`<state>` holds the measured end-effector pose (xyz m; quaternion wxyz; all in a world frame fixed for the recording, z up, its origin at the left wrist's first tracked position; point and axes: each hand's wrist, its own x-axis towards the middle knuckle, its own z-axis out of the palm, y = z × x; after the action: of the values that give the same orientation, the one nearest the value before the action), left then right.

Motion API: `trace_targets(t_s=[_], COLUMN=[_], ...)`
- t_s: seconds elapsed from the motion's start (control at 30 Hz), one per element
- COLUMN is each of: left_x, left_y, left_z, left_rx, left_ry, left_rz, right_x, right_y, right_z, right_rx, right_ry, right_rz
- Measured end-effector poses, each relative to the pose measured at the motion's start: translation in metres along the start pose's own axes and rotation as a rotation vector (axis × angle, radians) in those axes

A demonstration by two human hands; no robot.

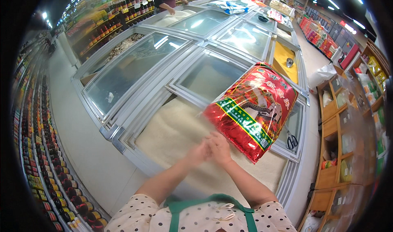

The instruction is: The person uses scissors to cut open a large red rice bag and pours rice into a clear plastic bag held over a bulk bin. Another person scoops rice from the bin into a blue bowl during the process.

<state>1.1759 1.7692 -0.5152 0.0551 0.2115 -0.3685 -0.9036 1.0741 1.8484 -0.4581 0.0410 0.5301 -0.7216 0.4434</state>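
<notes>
My left hand (197, 153), blurred, meets my right hand (219, 148) over a bin of loose white rice (165, 129). The fingers of both hands overlap, and whether anything is between them cannot be made out. Just beyond them, a red printed rice bag (254, 106) lies across the bin's edge and a sliding glass lid (212, 75). Its lower end juts out over the rice, close to my right hand. Black-handled scissors (291, 140) rest on the glass to the right of the bag.
Several glass-lidded bins (135, 75) stretch away ahead. A metal scoop (289, 62) lies on a yellow surface (281, 52). Across the bins, a person (167, 0) reaches into another bin of pale grain (178, 17). Bottle shelves (61, 170) run along the left, wooden bins (330, 170) along the right.
</notes>
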Motion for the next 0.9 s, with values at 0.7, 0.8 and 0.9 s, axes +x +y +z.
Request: trace_targets(t_s=[0.7,0.8,0.9], left_x=[-0.074,-0.081,-0.088], left_y=[-0.015,-0.012,-0.004], left_z=[0.022,0.026,0.028], left_rx=[0.040,-0.016,-0.488], left_ry=[0.019,0.214,0.123], left_rz=[0.259,0.210,0.006], right_x=[-0.120,-0.125,-0.142], right_y=[-0.009,-0.005,0.012], right_z=[-0.015,-0.031,-0.057], right_rx=[0.370,0.178,0.171], right_ry=[-0.354,-0.351,-0.257], right_rz=[0.486,0.441,0.534])
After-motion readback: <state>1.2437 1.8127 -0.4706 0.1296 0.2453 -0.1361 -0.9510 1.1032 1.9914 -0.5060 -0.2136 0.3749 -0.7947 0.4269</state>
